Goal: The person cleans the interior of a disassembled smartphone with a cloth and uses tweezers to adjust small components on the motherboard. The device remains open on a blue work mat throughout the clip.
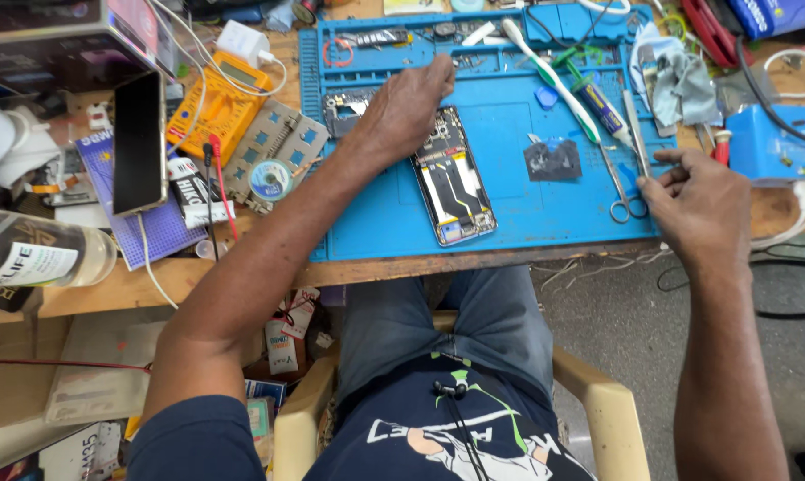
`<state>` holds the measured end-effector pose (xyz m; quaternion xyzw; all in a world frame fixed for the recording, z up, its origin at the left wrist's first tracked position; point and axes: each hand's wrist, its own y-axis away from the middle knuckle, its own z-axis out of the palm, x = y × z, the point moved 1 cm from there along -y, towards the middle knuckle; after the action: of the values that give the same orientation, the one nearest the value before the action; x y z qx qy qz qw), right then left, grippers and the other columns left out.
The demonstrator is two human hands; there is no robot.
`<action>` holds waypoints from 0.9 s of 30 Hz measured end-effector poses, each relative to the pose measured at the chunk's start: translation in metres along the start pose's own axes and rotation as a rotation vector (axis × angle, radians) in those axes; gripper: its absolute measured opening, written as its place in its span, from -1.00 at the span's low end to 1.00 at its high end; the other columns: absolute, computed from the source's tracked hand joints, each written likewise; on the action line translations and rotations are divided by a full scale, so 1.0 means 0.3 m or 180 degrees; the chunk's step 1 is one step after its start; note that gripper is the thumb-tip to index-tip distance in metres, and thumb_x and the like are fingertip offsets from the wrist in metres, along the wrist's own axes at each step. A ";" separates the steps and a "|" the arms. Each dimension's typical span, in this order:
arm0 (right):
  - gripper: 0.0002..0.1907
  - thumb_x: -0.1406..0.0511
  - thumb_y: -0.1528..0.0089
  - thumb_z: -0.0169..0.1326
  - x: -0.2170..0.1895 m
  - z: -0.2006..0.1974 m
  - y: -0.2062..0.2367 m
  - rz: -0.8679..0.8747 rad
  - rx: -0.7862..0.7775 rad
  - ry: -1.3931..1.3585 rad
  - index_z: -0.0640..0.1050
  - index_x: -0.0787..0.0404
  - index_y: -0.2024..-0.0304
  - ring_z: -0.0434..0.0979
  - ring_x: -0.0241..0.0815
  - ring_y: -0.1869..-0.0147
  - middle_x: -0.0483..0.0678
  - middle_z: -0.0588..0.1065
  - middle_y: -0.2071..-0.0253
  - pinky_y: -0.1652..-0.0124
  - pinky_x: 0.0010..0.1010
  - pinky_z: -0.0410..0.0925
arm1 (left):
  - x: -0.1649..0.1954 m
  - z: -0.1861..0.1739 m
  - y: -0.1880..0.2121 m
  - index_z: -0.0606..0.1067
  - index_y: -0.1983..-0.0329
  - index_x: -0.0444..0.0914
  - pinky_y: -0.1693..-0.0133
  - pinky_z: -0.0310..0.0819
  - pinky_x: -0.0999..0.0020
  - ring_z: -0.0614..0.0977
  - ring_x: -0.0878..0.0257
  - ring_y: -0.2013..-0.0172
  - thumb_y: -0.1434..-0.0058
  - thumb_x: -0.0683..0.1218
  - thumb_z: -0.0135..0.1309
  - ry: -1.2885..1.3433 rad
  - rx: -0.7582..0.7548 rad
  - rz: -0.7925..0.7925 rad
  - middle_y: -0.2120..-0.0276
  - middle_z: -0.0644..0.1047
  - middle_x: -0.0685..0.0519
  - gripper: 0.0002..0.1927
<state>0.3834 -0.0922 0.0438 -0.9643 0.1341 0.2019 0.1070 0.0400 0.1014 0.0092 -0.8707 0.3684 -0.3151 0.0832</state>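
Observation:
An opened phone [454,187] with its back off lies on a blue work mat [509,214]. My left hand [407,102] reaches over the phone's top end, fingertips at the small screw trays [460,61] along the mat's back edge; whether it pinches anything is hidden. My right hand [701,209] rests at the mat's right edge, fingers closed on metal tweezers [637,134] that point away from me. Small scissors [623,191] lie just left of that hand. A dark square part [552,160] sits on the mat to the right of the phone.
A white toothbrush [549,76] and a glue tube [603,107] lie across the mat's back right. A yellow multimeter [222,93], a tape roll [269,178], a second phone standing on edge [139,142] and a bottle [37,254] crowd the left. A blue box [772,142] stands right.

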 end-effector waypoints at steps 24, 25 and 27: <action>-0.83 0.46 -0.40 0.16 -0.427 0.205 -0.017 -0.0674 -0.0244 -0.2884 0.61 0.39 -0.04 0.72 -0.09 -0.01 0.13 0.63 0.06 0.00 -0.44 0.57 | 0.004 -0.074 0.044 0.66 0.34 -0.26 0.27 0.56 0.16 0.65 0.15 0.37 -0.17 -0.19 0.27 0.0306 -0.0142 -0.0224 0.38 0.60 -0.01 -0.97; -0.83 0.47 -0.41 0.15 -0.447 0.208 -0.033 -0.0845 -0.0292 -0.2703 0.61 0.39 -0.05 0.72 -0.09 -0.03 0.13 0.63 0.04 -0.03 -0.45 0.56 | 0.003 -0.080 0.043 0.66 0.33 -0.26 0.28 0.55 0.16 0.65 0.14 0.37 -0.16 -0.19 0.27 0.0379 -0.0137 -0.0247 0.39 0.60 -0.02 -0.96; -0.83 0.51 -0.36 0.17 -0.482 0.207 -0.054 -0.1418 -0.0083 -0.2057 0.64 0.37 0.00 0.70 -0.09 -0.03 0.13 0.63 0.03 -0.02 -0.44 0.54 | 0.001 -0.091 0.040 0.67 0.33 -0.25 0.25 0.55 0.12 0.66 0.10 0.33 -0.16 -0.20 0.27 0.0477 -0.0071 -0.0159 0.39 0.61 -0.02 -0.97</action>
<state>0.2382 -0.0298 0.0509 -0.8578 -0.1217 0.4686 0.1727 0.0165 0.0948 0.0264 -0.8544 0.3553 -0.3772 0.0379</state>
